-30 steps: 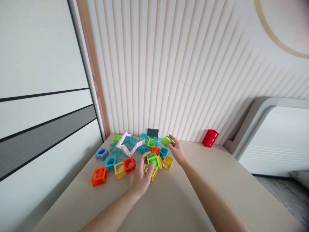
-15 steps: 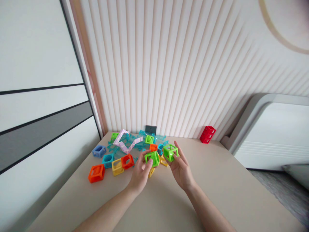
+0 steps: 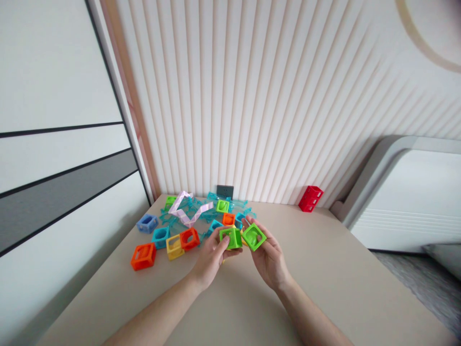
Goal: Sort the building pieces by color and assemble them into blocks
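Currently, above the far half of the smooth beige table (image 3: 324, 274), the left hand (image 3: 209, 258) grips a bright-green hollow plastic cube (image 3: 236, 239); the right hand's (image 3: 270, 258) fingers grasp a second bright-green hollow plastic cube (image 3: 254, 237) just beside it. A red openwork plastic stack (image 3: 310, 199) stands near the far right corner.

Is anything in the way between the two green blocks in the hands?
No, nothing visible stands between the left green block, in the left hand, and the right green block, in the right hand; they're close together.
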`<state>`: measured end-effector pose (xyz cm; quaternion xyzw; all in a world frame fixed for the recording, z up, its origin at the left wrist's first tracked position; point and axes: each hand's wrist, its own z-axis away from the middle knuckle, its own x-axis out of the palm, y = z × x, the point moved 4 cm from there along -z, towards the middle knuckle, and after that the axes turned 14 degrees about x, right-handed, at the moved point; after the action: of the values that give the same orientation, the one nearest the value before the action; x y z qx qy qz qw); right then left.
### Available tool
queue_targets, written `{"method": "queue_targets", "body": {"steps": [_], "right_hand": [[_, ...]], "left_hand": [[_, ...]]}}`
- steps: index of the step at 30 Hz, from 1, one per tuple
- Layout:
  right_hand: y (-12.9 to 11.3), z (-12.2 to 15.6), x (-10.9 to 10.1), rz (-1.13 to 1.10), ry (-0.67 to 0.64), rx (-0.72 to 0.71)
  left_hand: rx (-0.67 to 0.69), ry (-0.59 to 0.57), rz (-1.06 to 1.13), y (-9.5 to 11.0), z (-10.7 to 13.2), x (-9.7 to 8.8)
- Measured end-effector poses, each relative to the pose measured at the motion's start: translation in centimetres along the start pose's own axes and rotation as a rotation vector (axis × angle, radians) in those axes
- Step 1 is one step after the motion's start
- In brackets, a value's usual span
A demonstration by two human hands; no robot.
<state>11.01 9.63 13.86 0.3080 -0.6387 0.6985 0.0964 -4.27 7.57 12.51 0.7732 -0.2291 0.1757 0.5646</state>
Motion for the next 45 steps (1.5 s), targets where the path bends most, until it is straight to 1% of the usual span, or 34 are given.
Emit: {"method": "queue_targets", "body": {"steps": [5, 9, 12, 16, 20, 24, 26, 29, 31, 35, 38, 42, 43, 45], "right_hand": [[0.3, 0.5, 0.4, -0.064, -0.022, 0.084], [0.5, 0.5, 0.3, -0.035, -0.062, 0.113], [0.6, 0.2, -0.1, 0.002, -0.065, 0.111], [1.4, -0.3, -0.8, 0.054, -0.087, 0.146], [1.9, -0.4, -1.3, 0.082, -0.058, 0.147], [2.3, -0.2, -1.2, 0.183, -0.107, 0.181], [2.3, -0.1, -1.1, 0.262, -0.123, 0.168], [2.1, 0.1, -1.0, 0.321, -0.127, 0.134], [2.0, 0.1, -0.8, 0.319, -0.146, 0.148], [1.7, 0.0, -0.5, 0.293, -0.167, 0.169], [1.4, -0.4, -0.7, 0.31, -0.115, 0.116], [1.0, -0.4, -1.5, 0.344, 0.03, -0.043], [0.9, -0.3, -1.6, 0.357, 0.046, -0.074], [1.0, -0.1, -1.5, 0.411, 0.034, -0.105]], "left_hand": [[-0.032, -0.022, 0.114, 0.3, 0.1, 0.4], [-0.061, -0.072, 0.166, 0.3, 0.3, 0.3], [-0.074, -0.108, 0.191, 0.4, 0.4, 0.4], [-0.106, -0.132, 0.219, 0.5, 0.4, 0.6], [-0.133, -0.142, 0.242, 0.3, 0.6, 0.6], [-0.193, -0.201, 0.248, -0.1, 1.0, 0.5], [-0.213, -0.222, 0.236, -0.2, 1.1, 0.3], [-0.203, -0.235, 0.205, 0.1, 1.0, 0.3], [-0.186, -0.243, 0.186, 0.4, 0.9, 0.4], [-0.14, -0.21, 0.209, 1.0, 0.8, 0.7], [-0.058, -0.153, 0.183, 1.3, 0.6, 0.4], [0.037, -0.04, -0.044, 1.4, -0.1, -0.6], [0.045, -0.009, -0.103, 1.4, -0.2, -0.8], [0.054, 0.036, -0.202, 1.4, -0.4, -1.1]]}}
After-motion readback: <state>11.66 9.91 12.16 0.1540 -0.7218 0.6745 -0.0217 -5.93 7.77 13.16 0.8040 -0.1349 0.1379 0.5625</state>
